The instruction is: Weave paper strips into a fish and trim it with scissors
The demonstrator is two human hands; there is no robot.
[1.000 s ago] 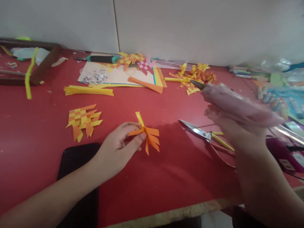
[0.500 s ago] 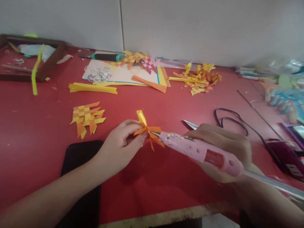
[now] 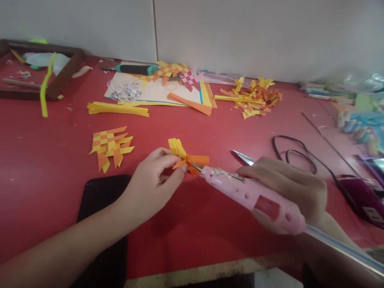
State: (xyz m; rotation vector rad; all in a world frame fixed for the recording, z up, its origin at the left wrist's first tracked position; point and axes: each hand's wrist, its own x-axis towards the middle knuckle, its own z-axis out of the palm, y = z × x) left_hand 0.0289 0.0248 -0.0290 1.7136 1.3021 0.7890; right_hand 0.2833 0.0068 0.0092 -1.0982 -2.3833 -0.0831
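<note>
Between thumb and fingers, my left hand (image 3: 160,176) pinches a woven paper piece (image 3: 180,150) of yellow and orange strips. My right hand (image 3: 294,184) is wrapped round a pink hot glue gun (image 3: 252,196), whose metal nozzle touches or nearly touches the orange strips. A clear glue stick (image 3: 339,246) sticks out of its back end. From beside my right hand pokes a pointed silver blade (image 3: 243,157), its other end hidden under the hand. To the left lies a finished-looking checkered paper fish (image 3: 109,144) in orange and yellow.
A black phone (image 3: 102,224) lies under my left forearm. Yellow strips (image 3: 118,109), orange strips (image 3: 189,103) and a pile of paper scraps (image 3: 255,98) sit further back. A wooden frame (image 3: 64,74) stands back left; a black cord (image 3: 318,158) and purple device (image 3: 360,196) are right.
The paper piece has turned in my left hand, with one orange strip now pointing right. The glue gun's nozzle has shifted slightly along with it, and its body has tilted a little.
</note>
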